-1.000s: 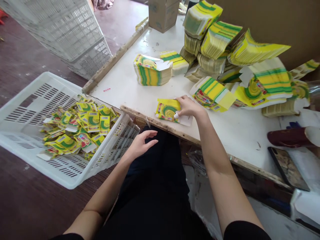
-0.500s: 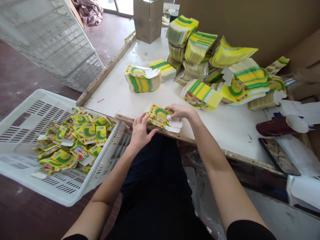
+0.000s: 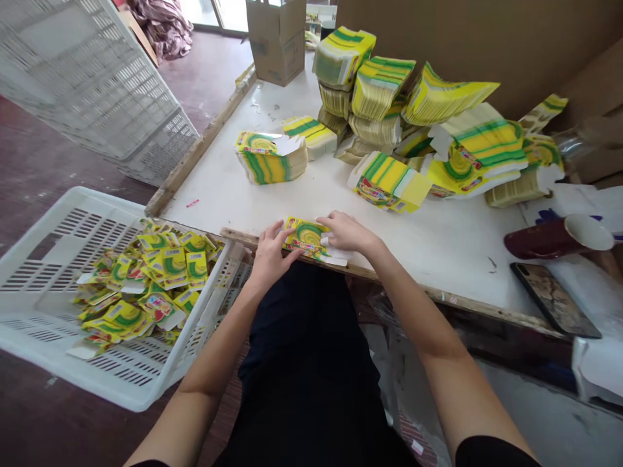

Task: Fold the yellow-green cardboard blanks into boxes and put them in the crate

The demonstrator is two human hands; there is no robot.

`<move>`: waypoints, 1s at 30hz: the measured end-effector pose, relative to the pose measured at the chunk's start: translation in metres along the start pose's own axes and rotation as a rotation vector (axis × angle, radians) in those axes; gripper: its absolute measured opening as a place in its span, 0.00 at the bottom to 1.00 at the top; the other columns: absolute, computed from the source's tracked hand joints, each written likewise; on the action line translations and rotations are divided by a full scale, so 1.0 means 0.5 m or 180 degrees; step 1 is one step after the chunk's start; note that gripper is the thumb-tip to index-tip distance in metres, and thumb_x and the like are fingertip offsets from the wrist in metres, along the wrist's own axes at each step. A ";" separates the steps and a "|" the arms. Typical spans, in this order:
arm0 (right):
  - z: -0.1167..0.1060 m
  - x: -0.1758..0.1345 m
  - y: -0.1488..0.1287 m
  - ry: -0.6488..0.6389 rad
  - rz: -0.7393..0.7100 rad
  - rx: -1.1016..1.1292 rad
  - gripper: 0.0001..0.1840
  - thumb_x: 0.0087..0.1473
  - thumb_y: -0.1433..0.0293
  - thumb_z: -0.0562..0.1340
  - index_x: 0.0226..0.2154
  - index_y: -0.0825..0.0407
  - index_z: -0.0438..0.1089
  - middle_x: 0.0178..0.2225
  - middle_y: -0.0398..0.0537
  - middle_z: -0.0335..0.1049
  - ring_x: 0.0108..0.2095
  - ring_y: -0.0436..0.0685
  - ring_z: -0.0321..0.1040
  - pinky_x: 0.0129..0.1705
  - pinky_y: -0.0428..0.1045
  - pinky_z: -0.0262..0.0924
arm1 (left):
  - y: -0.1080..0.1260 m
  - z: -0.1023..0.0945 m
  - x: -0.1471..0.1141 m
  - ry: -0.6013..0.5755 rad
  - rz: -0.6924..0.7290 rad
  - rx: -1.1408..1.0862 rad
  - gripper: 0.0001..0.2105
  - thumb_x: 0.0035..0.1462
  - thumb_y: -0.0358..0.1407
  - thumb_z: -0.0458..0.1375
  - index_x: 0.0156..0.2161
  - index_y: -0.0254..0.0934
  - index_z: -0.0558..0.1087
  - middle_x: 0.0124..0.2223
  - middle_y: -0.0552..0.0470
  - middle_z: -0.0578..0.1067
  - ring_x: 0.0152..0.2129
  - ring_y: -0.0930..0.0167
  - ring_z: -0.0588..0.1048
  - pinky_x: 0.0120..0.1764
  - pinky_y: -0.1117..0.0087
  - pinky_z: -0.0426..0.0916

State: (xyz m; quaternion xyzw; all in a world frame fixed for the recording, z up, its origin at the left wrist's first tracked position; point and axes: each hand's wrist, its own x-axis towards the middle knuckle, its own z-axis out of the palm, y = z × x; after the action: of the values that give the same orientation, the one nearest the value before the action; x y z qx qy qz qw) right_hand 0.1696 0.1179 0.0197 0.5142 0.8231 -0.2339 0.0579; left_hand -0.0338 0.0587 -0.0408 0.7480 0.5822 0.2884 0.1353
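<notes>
At the table's front edge, a small yellow-and-green folding carton [image 3: 305,233] with white end flaps lies between my hands. It looks flattened, with at least one more printed carton layer showing under its near edge. My left hand [image 3: 272,259] grips its left end, fingers on top and thumb along the near side. From the right, my right hand [image 3: 348,232] holds the flap end, fingers bent onto it. A white wrap covers one of its fingertips. The undersides of both hands are hidden.
Left of the table, a white plastic crate [image 3: 160,383] holds many small cartons. Stacked flat cartons [image 3: 384,91] stand at the back, with a bundle [image 3: 270,159] nearer. To the right are a maroon mug [image 3: 540,241] and a phone [image 3: 555,298]. A cardboard box [image 3: 277,45] stands behind.
The view has shifted slightly. Two overlapping printed panels showed between my hands before; now one broad panel lies on top. Both hands stay on the cartons, the right one a little flatter.
</notes>
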 end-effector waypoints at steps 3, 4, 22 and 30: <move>0.034 -0.046 -0.018 0.1040 0.0076 0.0002 0.22 0.56 0.75 0.61 0.54 0.54 0.69 0.49 0.60 0.70 0.49 0.65 0.66 0.51 0.56 0.56 | 0.003 0.011 -0.005 0.0111 -0.0070 0.0049 0.19 0.53 0.41 0.66 0.50 0.42 0.73 0.56 0.41 0.71 0.53 0.56 0.71 0.56 0.49 0.65; 0.047 -0.060 -0.026 0.1268 0.0094 0.0003 0.20 0.56 0.74 0.61 0.52 0.55 0.70 0.47 0.59 0.71 0.47 0.65 0.67 0.50 0.56 0.57 | 0.005 0.016 -0.006 0.0167 -0.0100 0.0078 0.20 0.52 0.41 0.66 0.50 0.41 0.73 0.55 0.41 0.72 0.53 0.56 0.71 0.56 0.50 0.66; 0.131 -0.070 -0.059 0.1913 0.0705 0.0032 0.14 0.56 0.80 0.58 0.44 0.55 0.72 0.41 0.59 0.70 0.42 0.64 0.64 0.44 0.55 0.57 | 0.012 0.044 -0.019 0.0515 -0.0042 -0.0013 0.19 0.55 0.43 0.63 0.51 0.40 0.71 0.56 0.39 0.71 0.53 0.56 0.71 0.55 0.50 0.64; 0.111 -0.063 -0.075 0.1753 0.1076 0.0173 0.16 0.49 0.84 0.59 0.40 0.56 0.70 0.40 0.60 0.71 0.43 0.65 0.65 0.45 0.56 0.58 | 0.006 0.045 -0.023 0.0649 0.0025 -0.0420 0.25 0.56 0.40 0.63 0.58 0.39 0.64 0.57 0.38 0.70 0.56 0.57 0.68 0.58 0.51 0.63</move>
State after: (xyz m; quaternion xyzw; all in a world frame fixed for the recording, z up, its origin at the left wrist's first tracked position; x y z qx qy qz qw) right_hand 0.1433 0.0537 -0.0066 0.6889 0.7043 -0.0951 -0.1427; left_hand -0.0200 0.0500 -0.0604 0.7065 0.5698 0.4012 0.1232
